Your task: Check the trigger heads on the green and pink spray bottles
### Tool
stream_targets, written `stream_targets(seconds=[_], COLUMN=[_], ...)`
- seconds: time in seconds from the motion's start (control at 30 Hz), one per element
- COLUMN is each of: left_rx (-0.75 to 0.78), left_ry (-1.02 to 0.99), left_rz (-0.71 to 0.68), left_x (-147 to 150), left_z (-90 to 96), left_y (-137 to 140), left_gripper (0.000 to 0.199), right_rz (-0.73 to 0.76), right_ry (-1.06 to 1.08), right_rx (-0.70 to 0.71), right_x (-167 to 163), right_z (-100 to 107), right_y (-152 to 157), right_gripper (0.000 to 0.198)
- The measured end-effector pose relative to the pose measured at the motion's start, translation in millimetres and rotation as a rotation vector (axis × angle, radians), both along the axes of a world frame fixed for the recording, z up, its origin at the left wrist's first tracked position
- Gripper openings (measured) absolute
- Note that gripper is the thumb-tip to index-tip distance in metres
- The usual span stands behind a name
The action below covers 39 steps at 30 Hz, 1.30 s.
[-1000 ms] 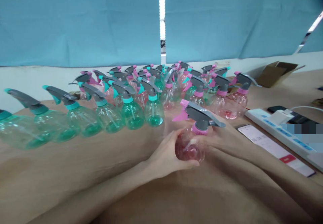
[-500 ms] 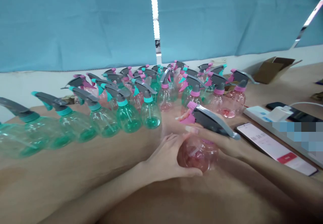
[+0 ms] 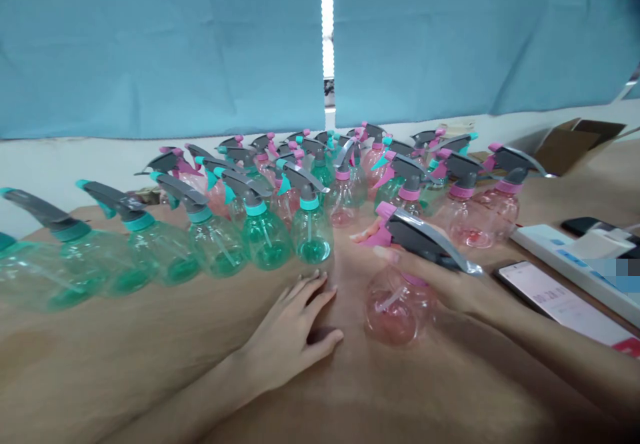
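A pink spray bottle point(image 3: 397, 311) with a round clear body and a grey-and-pink trigger head stands upright on the table in front of me. My right hand point(image 3: 417, 267) is closed around its neck, just below the trigger head, with the fingertips showing beside the pink trigger. To the left of the bottle, my left hand point(image 3: 290, 324) lies low over the tabletop, fingers spread and touching no bottle. Ahead of that hand stands a green spray bottle point(image 3: 313, 234), the nearest in a slanting row of green ones.
Several pink and green spray bottles point(image 3: 343, 197) crowd the back of the table point(image 3: 165, 364). On the right lie a phone point(image 3: 555, 297) with a lit timer screen, a white power strip point(image 3: 575, 261) and a dark device point(image 3: 595, 226). An open cardboard box point(image 3: 573, 147) sits behind them.
My left hand has let go of the pink spray bottle's body and moved left, its fingers spreading. My right hand stays on the neck. The view has turned slightly left.
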<state>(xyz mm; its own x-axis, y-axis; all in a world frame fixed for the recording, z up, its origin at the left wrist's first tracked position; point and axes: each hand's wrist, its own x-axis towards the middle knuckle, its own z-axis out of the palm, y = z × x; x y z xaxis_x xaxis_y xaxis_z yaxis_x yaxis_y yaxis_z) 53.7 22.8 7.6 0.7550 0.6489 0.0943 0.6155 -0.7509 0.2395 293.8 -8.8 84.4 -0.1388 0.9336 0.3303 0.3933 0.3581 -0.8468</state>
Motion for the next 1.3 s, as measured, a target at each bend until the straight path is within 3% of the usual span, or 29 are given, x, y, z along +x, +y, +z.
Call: stream_targets(seconds=[0.23,0.63,1.0,1.17,1.3], left_rx=[0.016,0.036,0.031,0.037,0.023], left_ry=[-0.018,0.034,-0.012,-0.018,0.008], left_rz=[0.0,0.001,0.003,-0.001,-0.006], left_x=[2,3,3,3,4], left_z=[-3.6,-3.7,-4.1,-4.1,-3.5], left_y=[0,2,2,2,2], left_gripper=[0.05,0.049,0.046,0.047,0.047], right_rz=[-0.141,-0.105,-0.044,-0.013,-0.037], right_ry=[-0.056,-0.047,-0.055,-0.024,-0.003], right_rx=[0.047,0.092,0.006,-0.024,-0.034], right_x=[0,1,4,4,3], right_z=[-14,-12,-18,-22,-20], right_y=[0,3,3,6,3], right_gripper=[0.025,0.033,0.026,0.039,0.033])
